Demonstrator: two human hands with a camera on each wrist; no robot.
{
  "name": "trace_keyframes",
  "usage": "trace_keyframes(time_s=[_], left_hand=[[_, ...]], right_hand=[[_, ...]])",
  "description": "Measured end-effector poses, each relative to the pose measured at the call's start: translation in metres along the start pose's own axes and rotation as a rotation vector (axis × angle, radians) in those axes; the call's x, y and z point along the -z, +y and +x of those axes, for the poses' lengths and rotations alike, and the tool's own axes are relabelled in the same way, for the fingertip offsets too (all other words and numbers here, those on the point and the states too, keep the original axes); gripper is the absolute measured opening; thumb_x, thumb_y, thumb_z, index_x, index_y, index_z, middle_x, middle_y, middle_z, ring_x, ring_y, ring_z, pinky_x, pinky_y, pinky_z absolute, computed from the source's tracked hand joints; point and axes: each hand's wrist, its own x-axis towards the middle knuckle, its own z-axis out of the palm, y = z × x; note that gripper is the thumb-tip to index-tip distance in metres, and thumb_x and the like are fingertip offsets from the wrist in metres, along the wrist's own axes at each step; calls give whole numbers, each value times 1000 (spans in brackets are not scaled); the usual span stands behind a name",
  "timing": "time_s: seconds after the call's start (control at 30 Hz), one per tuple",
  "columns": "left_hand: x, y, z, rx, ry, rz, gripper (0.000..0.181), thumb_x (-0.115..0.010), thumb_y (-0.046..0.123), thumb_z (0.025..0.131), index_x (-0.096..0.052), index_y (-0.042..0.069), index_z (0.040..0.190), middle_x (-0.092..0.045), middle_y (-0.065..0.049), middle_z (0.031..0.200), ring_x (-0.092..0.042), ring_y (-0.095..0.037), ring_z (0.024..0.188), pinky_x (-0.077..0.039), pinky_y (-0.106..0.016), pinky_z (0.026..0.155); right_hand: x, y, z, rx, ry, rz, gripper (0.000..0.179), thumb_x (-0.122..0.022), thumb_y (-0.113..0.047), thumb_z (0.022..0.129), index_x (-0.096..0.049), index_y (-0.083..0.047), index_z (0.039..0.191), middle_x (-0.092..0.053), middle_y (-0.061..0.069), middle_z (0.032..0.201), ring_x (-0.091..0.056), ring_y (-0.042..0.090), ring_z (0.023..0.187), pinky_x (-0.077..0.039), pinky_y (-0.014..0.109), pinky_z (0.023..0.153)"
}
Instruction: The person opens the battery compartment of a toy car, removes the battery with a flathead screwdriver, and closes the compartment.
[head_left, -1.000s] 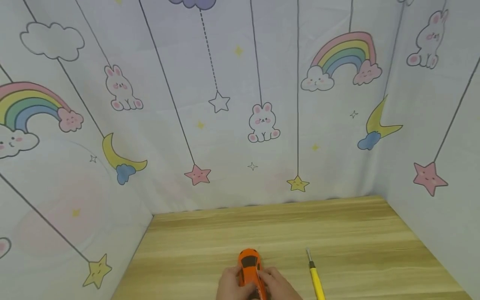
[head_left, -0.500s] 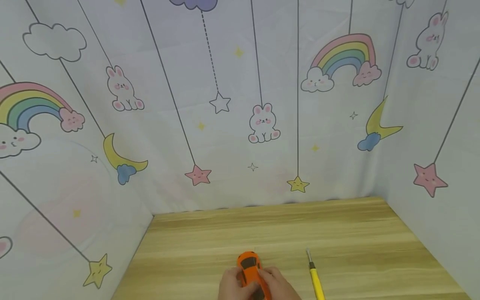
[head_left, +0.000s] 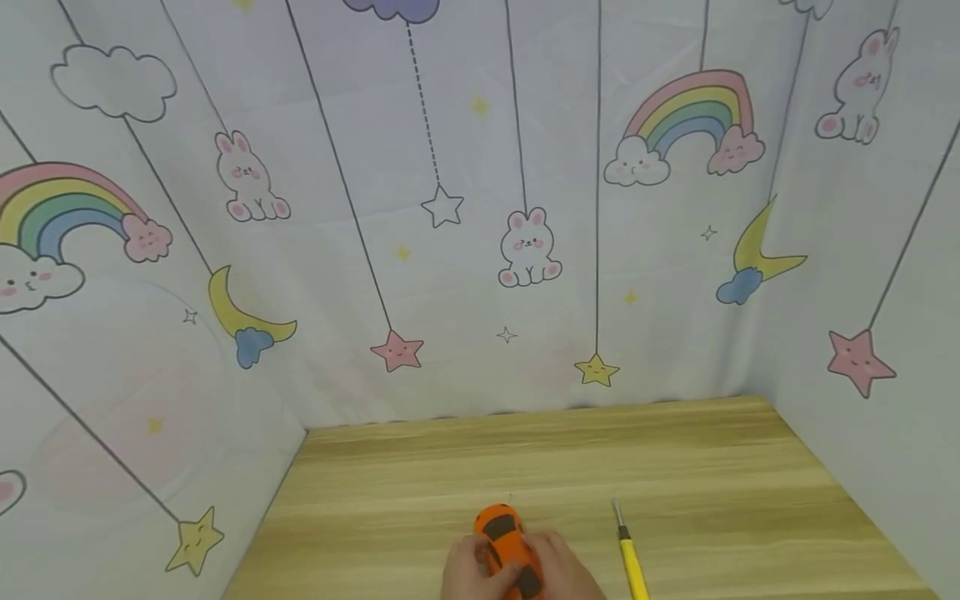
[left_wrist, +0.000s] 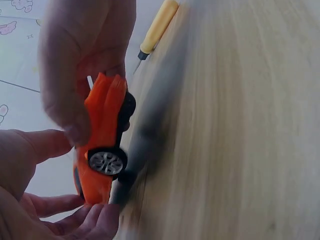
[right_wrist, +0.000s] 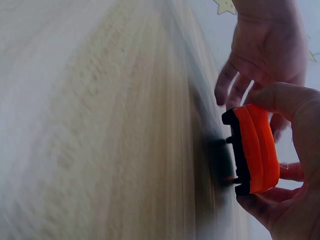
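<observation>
An orange toy car (head_left: 504, 546) with dark windows is held between both hands near the front of the table. Its far end points slightly left in the head view. My left hand (head_left: 468, 571) grips its left side, thumb over the roof. From the other side, my right hand (head_left: 564, 571) holds the right flank. The left wrist view shows a silver-spoked wheel (left_wrist: 106, 163) between the hands, the left fingers (left_wrist: 95, 220) curling under one end. In the right wrist view, the right thumb (right_wrist: 282, 97) lies along the car's upper edge. Whether its wheels touch the table cannot be told.
A screwdriver (head_left: 632, 562) with a yellow handle and metal shaft lies to the right of the hands, its tip pointing away. The wood-grain tabletop (head_left: 390, 483) is bounded by white cloth walls (head_left: 465, 292) printed with rabbits, stars and rainbows.
The car has turned slightly anticlockwise in the head view, and its rear window shows more clearly. Both hands have shifted a little with it and keep their hold. The screwdriver has not moved.
</observation>
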Motion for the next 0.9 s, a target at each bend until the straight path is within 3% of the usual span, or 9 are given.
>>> trace_keyframes(time_s=[0.2, 0.4, 0.53, 0.73, 0.9], left_hand=[[13, 0, 1, 16, -61, -45, 59, -81, 36, 85, -62, -4, 123, -58, -18, 121, -58, -27, 102, -54, -49, 81], [20, -4, 5, -76, -67, 76, 62, -85, 37, 79, -63, 5, 128, -56, -12, 120, -56, -34, 114, -50, -62, 93], [25, -6, 10, -152, -134, 102, 66, -87, 35, 78, -63, 7, 132, -54, -15, 126, -55, -35, 114, -52, -59, 88], [28, -13, 18, -261, -243, 155, 65, -87, 41, 77, -64, 16, 133, -50, -11, 134, -50, -30, 116, -54, -41, 84], [28, -14, 24, -344, -288, 256, 69, -90, 44, 75, -64, 18, 133, -53, -11, 136, -50, -36, 120, -54, -47, 91]], right_hand=[[6, 12, -3, 111, 15, 25, 80, -86, -44, 79, -56, -2, 139, -57, 15, 135, -62, 32, 115, -54, 52, 96], [8, 22, -1, 201, 15, 58, 73, -80, -49, 84, -57, -7, 139, -59, 10, 133, -60, 15, 113, -54, 35, 92], [13, 26, -2, 220, -21, 104, 68, -78, -49, 87, -57, -13, 140, -59, 6, 132, -60, 10, 111, -54, 31, 89], [18, 33, 1, 237, -86, 128, 63, -76, -48, 89, -56, -18, 140, -59, 0, 132, -58, 7, 112, -52, 29, 91], [22, 36, 3, 286, -97, 103, 62, -76, -41, 91, -55, -13, 142, -60, 2, 134, -56, 8, 117, -51, 29, 95]])
